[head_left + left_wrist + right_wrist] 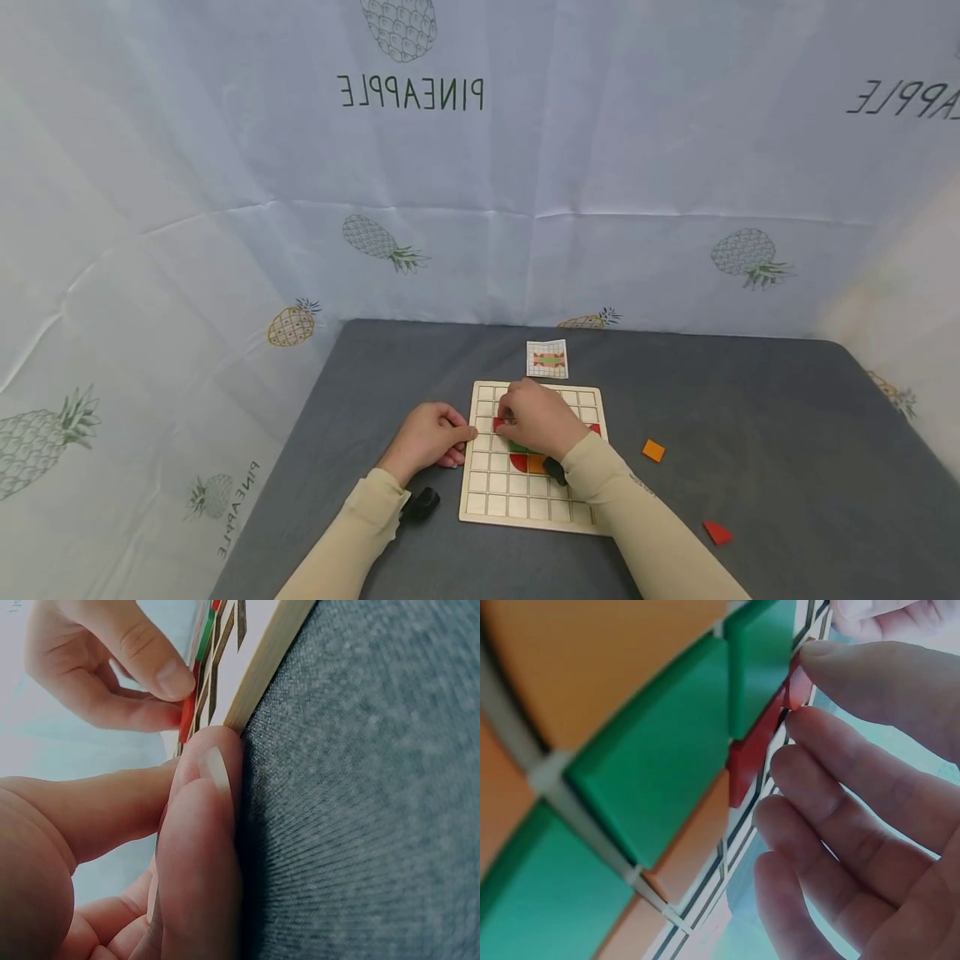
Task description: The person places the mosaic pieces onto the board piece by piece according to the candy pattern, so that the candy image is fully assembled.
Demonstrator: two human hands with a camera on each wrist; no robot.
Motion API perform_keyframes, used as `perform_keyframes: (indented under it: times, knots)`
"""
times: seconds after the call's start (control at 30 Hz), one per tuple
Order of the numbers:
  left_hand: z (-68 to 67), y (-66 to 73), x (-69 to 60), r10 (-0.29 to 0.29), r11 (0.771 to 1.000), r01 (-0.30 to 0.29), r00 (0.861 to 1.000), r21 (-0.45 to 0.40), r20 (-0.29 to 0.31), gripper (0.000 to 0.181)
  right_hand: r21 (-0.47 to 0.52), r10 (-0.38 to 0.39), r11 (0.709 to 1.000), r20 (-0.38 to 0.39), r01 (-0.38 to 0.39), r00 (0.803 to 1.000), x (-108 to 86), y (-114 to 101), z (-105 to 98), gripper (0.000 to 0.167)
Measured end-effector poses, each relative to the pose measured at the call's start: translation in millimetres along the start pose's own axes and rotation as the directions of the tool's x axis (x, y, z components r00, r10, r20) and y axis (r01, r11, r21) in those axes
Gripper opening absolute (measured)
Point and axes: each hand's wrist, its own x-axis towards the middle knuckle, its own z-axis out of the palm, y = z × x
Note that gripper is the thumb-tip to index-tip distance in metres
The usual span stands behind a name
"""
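A wooden grid board (487, 504) lies on the table, with red, green and orange tiles around its middle. My right hand (546, 419) is over the board's upper half. Thumb and forefinger pinch a red tile (800, 681) at the grid; its full outline is hidden. The other right fingers (840, 787) are loosely bent. Beside the board's left edge rests my left hand (427, 437), its thumb and forefinger tips together and touching that edge. Green tiles (660, 757) and an orange tile (536, 463) sit in the grid near my right wrist.
Beyond the board's far edge lies a pattern card (547, 359). To the right, an orange square tile (653, 451) and a red rounded-edge tile (717, 532) lie on the dark grey table (787, 433). Pineapple-print cloth (525, 167) hangs behind.
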Motion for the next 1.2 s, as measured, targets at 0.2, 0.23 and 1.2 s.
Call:
perform_keyframes:
  times: [0.2,0.23,1.2]
  knots:
    - [0.7,-0.1,-0.7,0.005,1.0,-0.005,1.0,0.006,0.002,0.024,-0.008,-0.009,1.0,0.008,0.009,1.0,-1.7,-1,-3,0.013]
    - [0.7,0.2,-0.7,0.003,1.0,-0.003,1.0,0.007,0.002,0.024,-0.005,-0.012,1.0,0.009,0.012,1.0,-2.1,0,-3,0.013]
    - [2.3,-1.9,1.3,-0.013,1.0,0.013,1.0,0.016,-0.011,0.022,0.016,0.13,0.991,-0.025,-0.129,0.991,-62.0,52,-38,0.008]
